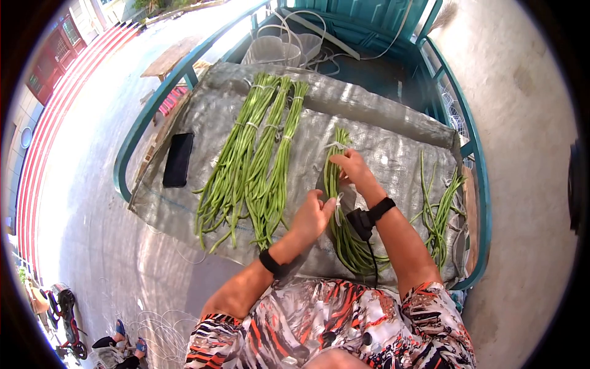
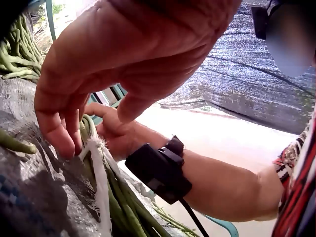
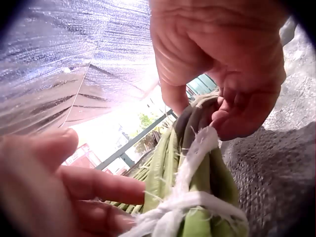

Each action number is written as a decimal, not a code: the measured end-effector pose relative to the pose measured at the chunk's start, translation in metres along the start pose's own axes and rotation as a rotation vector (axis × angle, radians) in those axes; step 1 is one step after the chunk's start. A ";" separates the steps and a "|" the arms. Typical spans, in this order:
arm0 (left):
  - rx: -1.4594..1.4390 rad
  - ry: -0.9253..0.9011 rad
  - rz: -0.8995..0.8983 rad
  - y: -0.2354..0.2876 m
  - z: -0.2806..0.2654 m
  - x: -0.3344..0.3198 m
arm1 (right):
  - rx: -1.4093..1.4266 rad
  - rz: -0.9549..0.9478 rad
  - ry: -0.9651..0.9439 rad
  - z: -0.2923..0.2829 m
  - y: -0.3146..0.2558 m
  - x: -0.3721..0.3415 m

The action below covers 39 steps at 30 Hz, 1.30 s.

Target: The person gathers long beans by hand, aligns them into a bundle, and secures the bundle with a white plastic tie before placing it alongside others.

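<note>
A bundle of long green beans [image 1: 349, 247] lies on the grey woven sheet in front of me, bound with white cloth strips at two places. My right hand [image 1: 351, 166] grips the bundle near its upper tie. In the right wrist view, that hand's thumb and fingers close round the darker bean ends. Lower down, my left hand [image 1: 312, 215] is beside the second white tie [image 3: 195, 202]. Its fingers extend against the side of the beans, and the left wrist view shows its thumb apart from the fingertips.
Several tied bean bundles [image 1: 246, 147] lie to the left, beside a black phone [image 1: 178, 160]. Loose beans [image 1: 437, 224] are at the right edge of the sheet [image 1: 381, 166]. Teal rails [image 1: 482, 203] surround the cart bed, with clear plastic buckets [image 1: 270, 50] at the far end.
</note>
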<state>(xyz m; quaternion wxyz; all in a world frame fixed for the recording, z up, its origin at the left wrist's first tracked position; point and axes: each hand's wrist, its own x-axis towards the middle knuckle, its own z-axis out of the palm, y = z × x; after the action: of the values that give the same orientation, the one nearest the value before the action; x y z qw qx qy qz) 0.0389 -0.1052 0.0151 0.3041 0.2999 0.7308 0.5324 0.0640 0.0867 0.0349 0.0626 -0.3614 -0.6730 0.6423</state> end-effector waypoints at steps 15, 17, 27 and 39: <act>-0.358 -0.261 0.021 0.082 -0.008 -0.032 | 0.710 -0.151 -0.417 -0.027 -0.072 -0.072; -0.248 -0.222 0.062 0.093 -0.014 -0.034 | 0.699 -0.070 -0.479 -0.041 -0.083 -0.071; -0.159 -0.286 0.257 0.093 -0.014 -0.028 | 0.753 -0.145 -0.345 -0.027 -0.101 -0.084; -0.260 -0.373 0.018 0.112 -0.031 -0.016 | 0.539 -0.374 -0.607 -0.022 -0.095 -0.101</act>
<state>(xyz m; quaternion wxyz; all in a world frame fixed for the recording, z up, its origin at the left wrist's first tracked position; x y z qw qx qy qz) 0.0377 -0.1077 0.1320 0.4652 0.3578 0.5847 0.5601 0.1113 0.0561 0.1632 0.0694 0.0006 -0.5232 0.8494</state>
